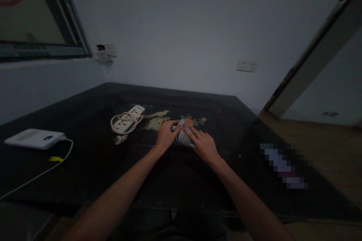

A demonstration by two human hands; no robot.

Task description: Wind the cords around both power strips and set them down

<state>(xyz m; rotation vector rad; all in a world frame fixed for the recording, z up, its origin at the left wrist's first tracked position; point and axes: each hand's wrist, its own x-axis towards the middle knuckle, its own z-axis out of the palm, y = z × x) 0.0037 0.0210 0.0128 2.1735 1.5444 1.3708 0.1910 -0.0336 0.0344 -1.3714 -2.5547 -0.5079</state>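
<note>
Near the middle of the dark table (113, 173), a light cord (183, 138) is wound in several turns around an object that is mostly covered. My left hand (167, 132) has its fingers closed at the upper left of the coil, by a pale end piece (181, 122). From the right, my right hand (204, 142) grips the wound cord, its fingertips near that same end piece. A bit of blue and white shows under the right fingers. To the left lies a white power strip (128, 120) with its own cord looped around it and its plug beside it.
A white device (35, 139) with a white cable (70, 150) lies at the far left, near a yellow scrap (56, 159). A pixelated object (283, 165) is on the right. Behind the table, the wall (175, 37) holds a socket plate (246, 66).
</note>
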